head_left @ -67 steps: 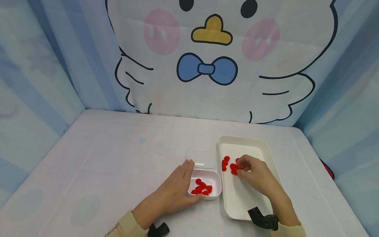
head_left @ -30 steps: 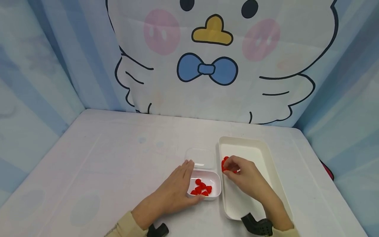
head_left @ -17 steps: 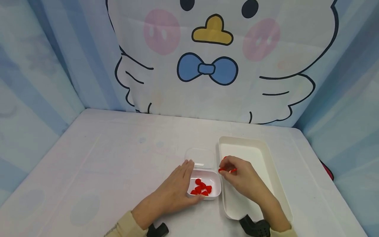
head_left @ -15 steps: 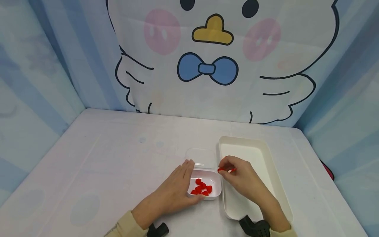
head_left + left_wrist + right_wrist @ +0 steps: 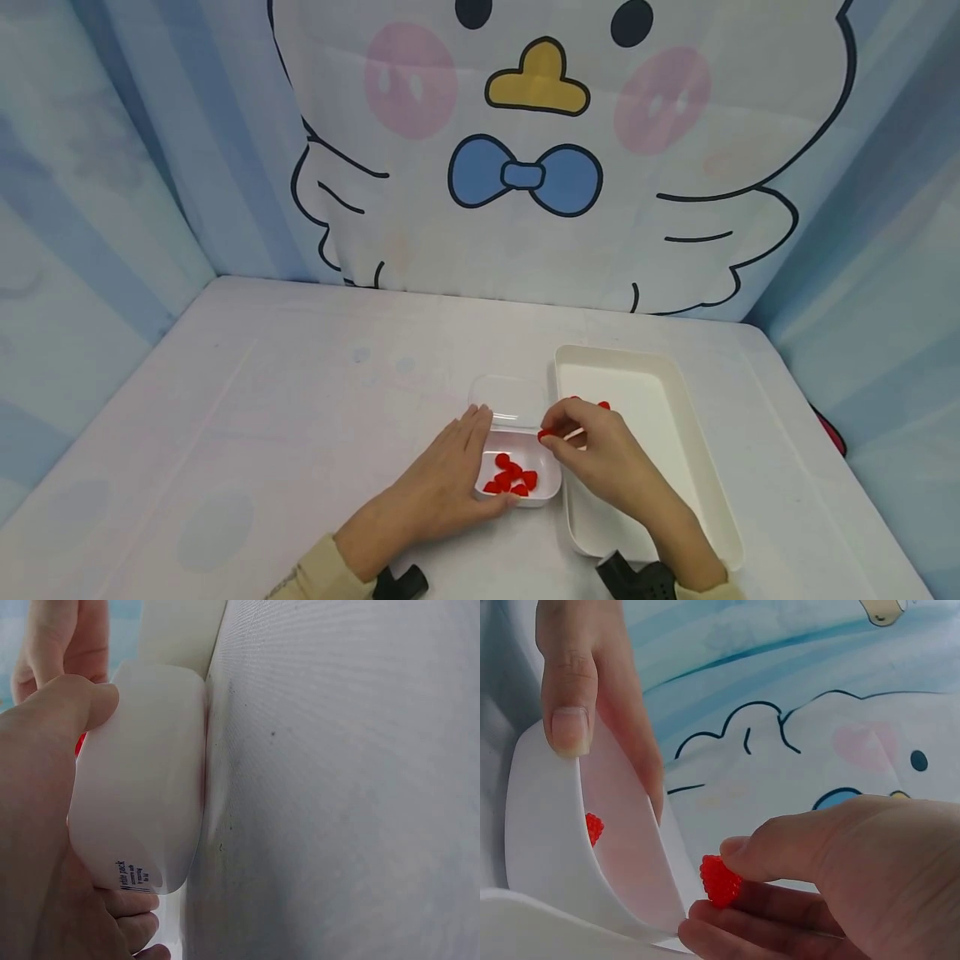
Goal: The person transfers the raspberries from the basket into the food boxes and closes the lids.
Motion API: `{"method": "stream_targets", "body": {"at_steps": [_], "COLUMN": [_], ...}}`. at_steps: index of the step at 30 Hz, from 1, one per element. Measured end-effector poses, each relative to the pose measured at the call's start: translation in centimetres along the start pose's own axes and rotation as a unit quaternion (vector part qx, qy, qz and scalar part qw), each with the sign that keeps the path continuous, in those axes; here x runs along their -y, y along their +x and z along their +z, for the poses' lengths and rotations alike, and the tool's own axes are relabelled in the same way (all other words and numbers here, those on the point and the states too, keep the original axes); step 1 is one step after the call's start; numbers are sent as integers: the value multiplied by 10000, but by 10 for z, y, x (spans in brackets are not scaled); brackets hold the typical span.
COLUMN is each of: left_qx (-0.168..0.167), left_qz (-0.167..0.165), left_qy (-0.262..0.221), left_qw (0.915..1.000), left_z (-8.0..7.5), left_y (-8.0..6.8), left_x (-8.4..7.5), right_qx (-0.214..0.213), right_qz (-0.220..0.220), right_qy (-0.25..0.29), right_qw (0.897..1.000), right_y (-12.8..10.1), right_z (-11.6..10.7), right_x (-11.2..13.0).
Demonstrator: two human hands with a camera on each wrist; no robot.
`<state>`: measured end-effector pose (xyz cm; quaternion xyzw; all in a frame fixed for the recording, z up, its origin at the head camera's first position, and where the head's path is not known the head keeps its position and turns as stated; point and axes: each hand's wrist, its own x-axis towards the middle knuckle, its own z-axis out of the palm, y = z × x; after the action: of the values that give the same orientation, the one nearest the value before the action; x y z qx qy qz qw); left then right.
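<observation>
- While the left hand (image 5: 442, 487) curls round the near left side of the small white box (image 5: 519, 473), thumb on the near wall and fingers along the far left corner, the box sits flat on the table (image 5: 285, 400).
- In the left wrist view that thumb presses the box's rounded wall (image 5: 142, 780), and a small printed label (image 5: 135, 876) runs along the wall; its writing is too small and blurred to read.
- The right hand (image 5: 600, 458) pinches one red berry-shaped candy (image 5: 546, 434) between thumb and fingertips, a narrow, closed pinch.
- This candy hangs just above the far right corner of the small box, at the gap between the box and the long white tray (image 5: 697, 467).
- The right wrist view shows the candy (image 5: 720, 880) as bumpy, like a raspberry, held just beside the box's rim without touching it.
- Several more red candies (image 5: 512, 477) lie bunched on the floor of the small box; one (image 5: 593, 827) shows inside the box in the right wrist view.
- The clear lid (image 5: 508, 402) lies open and flat behind the box, touching its far edge.
- The tray stands just right of the box, long side towards it; a couple of red candies (image 5: 603, 406) peek out in it behind the right hand.
- A cloth backdrop (image 5: 540, 150) with a cartoon bird wearing a blue bow tie (image 5: 525, 177) hangs behind the table; it bears no writing.
</observation>
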<state>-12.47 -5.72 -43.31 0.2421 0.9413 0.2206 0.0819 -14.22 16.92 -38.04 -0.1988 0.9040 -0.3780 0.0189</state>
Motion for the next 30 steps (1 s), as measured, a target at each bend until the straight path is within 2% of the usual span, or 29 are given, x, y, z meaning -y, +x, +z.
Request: {"method": "stream_targets", "body": {"at_steps": [7, 17, 30], "left_qx": [-12, -23, 25], "left_qz": [15, 15, 79], "left_qy": [-12, 21, 61], "left_qw": [10000, 10000, 9999], "left_z": [0, 0, 0], "left_y": [-1, 0, 0], "left_x": [0, 1, 1], "right_qx": [122, 484, 548], "right_qz": [-22, -136, -263], "right_qy": [134, -50, -297], "right_qw": [9998, 9987, 9977], "right_y": [-1, -1, 0], "right_z": [3, 13, 25], "right_x": [4, 8, 10]}}
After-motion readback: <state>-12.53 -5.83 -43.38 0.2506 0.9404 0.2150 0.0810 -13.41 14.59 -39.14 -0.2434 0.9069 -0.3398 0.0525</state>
